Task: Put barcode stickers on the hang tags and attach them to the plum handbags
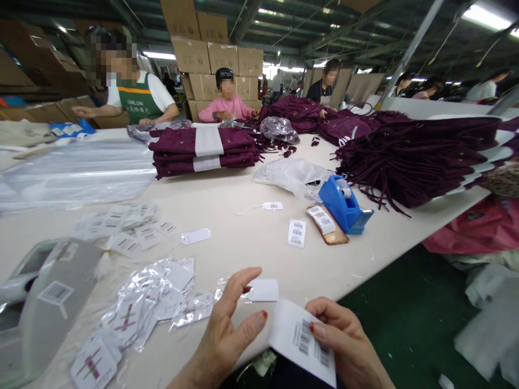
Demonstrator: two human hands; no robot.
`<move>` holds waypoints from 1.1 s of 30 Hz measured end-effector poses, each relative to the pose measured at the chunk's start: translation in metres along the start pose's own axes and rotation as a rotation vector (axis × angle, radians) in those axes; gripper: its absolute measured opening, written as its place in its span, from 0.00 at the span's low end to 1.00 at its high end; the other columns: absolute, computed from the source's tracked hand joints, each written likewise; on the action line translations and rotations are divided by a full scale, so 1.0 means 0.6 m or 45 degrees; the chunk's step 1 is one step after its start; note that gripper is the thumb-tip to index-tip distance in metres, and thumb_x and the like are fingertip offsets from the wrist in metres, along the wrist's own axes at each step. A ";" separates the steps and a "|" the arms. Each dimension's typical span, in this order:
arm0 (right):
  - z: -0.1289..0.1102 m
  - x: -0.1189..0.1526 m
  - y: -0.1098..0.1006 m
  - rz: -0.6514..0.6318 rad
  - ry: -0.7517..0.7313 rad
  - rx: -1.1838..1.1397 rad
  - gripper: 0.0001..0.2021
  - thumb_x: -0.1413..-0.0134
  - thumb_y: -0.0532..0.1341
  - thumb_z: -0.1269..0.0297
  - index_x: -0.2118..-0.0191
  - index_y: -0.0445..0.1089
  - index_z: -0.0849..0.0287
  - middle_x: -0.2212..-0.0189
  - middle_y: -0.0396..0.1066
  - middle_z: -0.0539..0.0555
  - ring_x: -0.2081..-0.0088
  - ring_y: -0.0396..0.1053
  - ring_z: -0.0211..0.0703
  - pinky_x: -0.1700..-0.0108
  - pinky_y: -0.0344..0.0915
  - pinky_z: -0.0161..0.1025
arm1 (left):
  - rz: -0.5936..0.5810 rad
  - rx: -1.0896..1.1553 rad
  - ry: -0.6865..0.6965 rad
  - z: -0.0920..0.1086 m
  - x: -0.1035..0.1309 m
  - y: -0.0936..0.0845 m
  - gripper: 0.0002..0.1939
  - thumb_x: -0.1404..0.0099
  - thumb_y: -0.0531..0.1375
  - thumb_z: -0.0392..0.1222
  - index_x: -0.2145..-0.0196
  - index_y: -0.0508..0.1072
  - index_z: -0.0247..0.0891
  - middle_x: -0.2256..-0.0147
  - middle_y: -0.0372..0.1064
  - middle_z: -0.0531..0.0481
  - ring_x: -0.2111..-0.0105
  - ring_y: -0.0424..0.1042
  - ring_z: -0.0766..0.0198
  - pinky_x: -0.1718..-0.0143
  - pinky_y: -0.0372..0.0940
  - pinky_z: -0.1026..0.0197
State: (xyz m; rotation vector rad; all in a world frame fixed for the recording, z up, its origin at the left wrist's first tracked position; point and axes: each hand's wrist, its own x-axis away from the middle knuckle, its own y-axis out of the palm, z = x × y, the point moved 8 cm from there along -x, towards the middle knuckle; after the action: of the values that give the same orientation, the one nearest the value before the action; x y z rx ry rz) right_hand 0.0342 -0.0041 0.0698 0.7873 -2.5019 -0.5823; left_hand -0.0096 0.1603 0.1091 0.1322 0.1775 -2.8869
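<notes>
A white sheet of barcode labels (pixel 298 337) is pinched between the thumb and fingers of my right hand (pixel 344 340) at the table's front edge. Just left of the sheet, my left hand (pixel 227 329) has its thumb and fingers apart with nothing between them. Behind that hand lies a blank white tag (pixel 263 290). Farther back are a barcode sticker sheet (pixel 297 233), a small string tag (pixel 273 206) and another white tag (pixel 196 236). Clear-bagged printed tags (pixel 130 319) are heaped to the left.
A blue tape dispenser (pixel 343 205) stands beside a brown phone-like case (pixel 334 235). Stacked maroon garments (pixel 421 156) fill the right; more maroon bundles (pixel 203 146) lie at the back. A grey device (pixel 52 302) sits left. Several people work around the table.
</notes>
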 end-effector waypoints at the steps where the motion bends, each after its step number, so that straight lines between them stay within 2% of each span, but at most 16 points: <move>1: 0.003 0.000 0.005 -0.078 0.070 0.028 0.11 0.60 0.67 0.59 0.72 0.72 0.61 0.79 0.71 0.52 0.80 0.64 0.33 0.78 0.56 0.27 | -0.110 0.044 -0.068 -0.001 -0.005 0.011 0.22 0.44 0.59 0.48 0.52 0.67 0.41 0.51 0.62 0.45 0.50 0.59 0.54 0.51 0.53 0.57; 3: 0.004 -0.002 0.008 -0.156 0.132 0.102 0.13 0.62 0.68 0.58 0.70 0.73 0.62 0.79 0.71 0.53 0.79 0.64 0.33 0.79 0.56 0.27 | -0.404 0.233 -0.308 -0.014 -0.003 0.049 0.20 0.49 0.63 0.49 0.59 0.72 0.38 0.60 0.69 0.46 0.57 0.65 0.56 0.56 0.58 0.58; 5: 0.000 -0.007 0.003 -0.149 0.126 0.163 0.14 0.63 0.68 0.59 0.68 0.73 0.62 0.79 0.69 0.50 0.80 0.63 0.31 0.79 0.54 0.26 | -0.586 0.486 -0.620 -0.035 0.015 0.084 0.17 0.55 0.67 0.49 0.70 0.74 0.34 0.71 0.71 0.47 0.69 0.67 0.61 0.67 0.59 0.62; 7: -0.003 -0.014 -0.005 -0.120 0.095 0.184 0.15 0.65 0.69 0.60 0.68 0.71 0.60 0.80 0.68 0.48 0.82 0.61 0.29 0.80 0.53 0.25 | -0.607 0.691 -0.834 -0.052 0.034 0.106 0.16 0.61 0.70 0.45 0.76 0.74 0.32 0.76 0.70 0.48 0.75 0.66 0.65 0.72 0.57 0.65; 9: -0.004 -0.020 -0.013 -0.084 0.043 0.203 0.15 0.65 0.70 0.61 0.68 0.70 0.59 0.80 0.67 0.46 0.82 0.60 0.29 0.80 0.54 0.26 | -0.606 0.768 -0.893 -0.061 0.045 0.121 0.16 0.63 0.70 0.43 0.77 0.75 0.30 0.77 0.71 0.47 0.75 0.66 0.66 0.71 0.57 0.65; 12: -0.017 -0.023 -0.027 0.030 -0.147 0.375 0.14 0.60 0.68 0.61 0.65 0.69 0.58 0.77 0.68 0.47 0.77 0.64 0.33 0.76 0.60 0.29 | -0.657 0.763 -0.870 -0.060 0.055 0.135 0.16 0.60 0.70 0.44 0.74 0.76 0.29 0.78 0.70 0.47 0.76 0.66 0.65 0.71 0.58 0.64; 14: -0.046 -0.012 -0.031 0.172 -0.414 0.660 0.15 0.57 0.66 0.62 0.59 0.69 0.56 0.67 0.70 0.52 0.66 0.68 0.40 0.65 0.65 0.35 | -0.583 0.776 -0.822 -0.057 0.052 0.132 0.16 0.57 0.69 0.45 0.74 0.77 0.30 0.77 0.71 0.47 0.74 0.66 0.64 0.70 0.58 0.64; 16: -0.079 0.012 -0.019 0.304 -0.716 1.001 0.16 0.53 0.63 0.65 0.55 0.69 0.54 0.57 0.68 0.54 0.55 0.65 0.45 0.53 0.63 0.40 | -0.451 0.799 -0.772 -0.055 0.046 0.123 0.15 0.56 0.68 0.45 0.73 0.77 0.31 0.75 0.71 0.47 0.73 0.67 0.63 0.69 0.59 0.63; 18: -0.098 0.036 0.007 0.312 -0.921 1.265 0.15 0.49 0.59 0.68 0.53 0.69 0.52 0.54 0.66 0.55 0.51 0.63 0.46 0.50 0.61 0.42 | -0.356 0.786 -0.737 -0.056 0.043 0.115 0.15 0.55 0.68 0.46 0.73 0.76 0.31 0.74 0.71 0.48 0.74 0.65 0.65 0.70 0.59 0.63; 20: -0.100 0.052 0.035 0.229 -1.032 1.415 0.15 0.48 0.57 0.69 0.53 0.69 0.53 0.57 0.69 0.55 0.53 0.65 0.47 0.52 0.63 0.43 | -0.311 0.750 -0.714 -0.058 0.041 0.112 0.15 0.53 0.67 0.46 0.73 0.75 0.31 0.76 0.69 0.49 0.76 0.63 0.67 0.72 0.57 0.64; 22: -0.095 0.062 0.055 0.163 -1.116 1.475 0.16 0.50 0.59 0.69 0.53 0.68 0.54 0.59 0.71 0.56 0.56 0.67 0.48 0.53 0.64 0.45 | -0.308 0.702 -0.674 -0.057 0.039 0.111 0.14 0.52 0.66 0.47 0.73 0.75 0.31 0.76 0.66 0.51 0.75 0.61 0.68 0.72 0.56 0.65; 25: -0.081 0.066 0.067 0.147 -1.178 1.426 0.15 0.51 0.60 0.69 0.55 0.68 0.55 0.65 0.72 0.55 0.61 0.69 0.47 0.55 0.65 0.46 | -0.330 0.557 -0.581 -0.050 0.035 0.108 0.13 0.49 0.63 0.47 0.75 0.72 0.31 0.78 0.61 0.53 0.75 0.57 0.69 0.72 0.54 0.67; 28: -0.067 0.060 0.067 0.141 -1.121 1.351 0.12 0.50 0.59 0.70 0.58 0.68 0.55 0.68 0.72 0.53 0.64 0.69 0.45 0.57 0.65 0.45 | -0.367 0.339 -0.466 -0.039 0.031 0.104 0.12 0.47 0.60 0.45 0.78 0.68 0.32 0.80 0.57 0.55 0.76 0.55 0.70 0.73 0.52 0.67; 33: -0.064 0.057 0.068 0.139 -1.081 1.326 0.08 0.48 0.56 0.72 0.63 0.70 0.56 0.72 0.72 0.52 0.67 0.69 0.42 0.61 0.66 0.41 | -0.385 0.110 -0.338 -0.027 0.027 0.102 0.12 0.43 0.55 0.44 0.80 0.63 0.35 0.81 0.55 0.57 0.78 0.53 0.70 0.75 0.52 0.68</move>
State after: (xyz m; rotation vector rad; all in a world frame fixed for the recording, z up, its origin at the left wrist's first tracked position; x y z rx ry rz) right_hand 0.0121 -0.0047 0.1319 0.8036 -3.6164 0.6794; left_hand -0.0090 0.0996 0.0848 -0.2869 0.0248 -3.1731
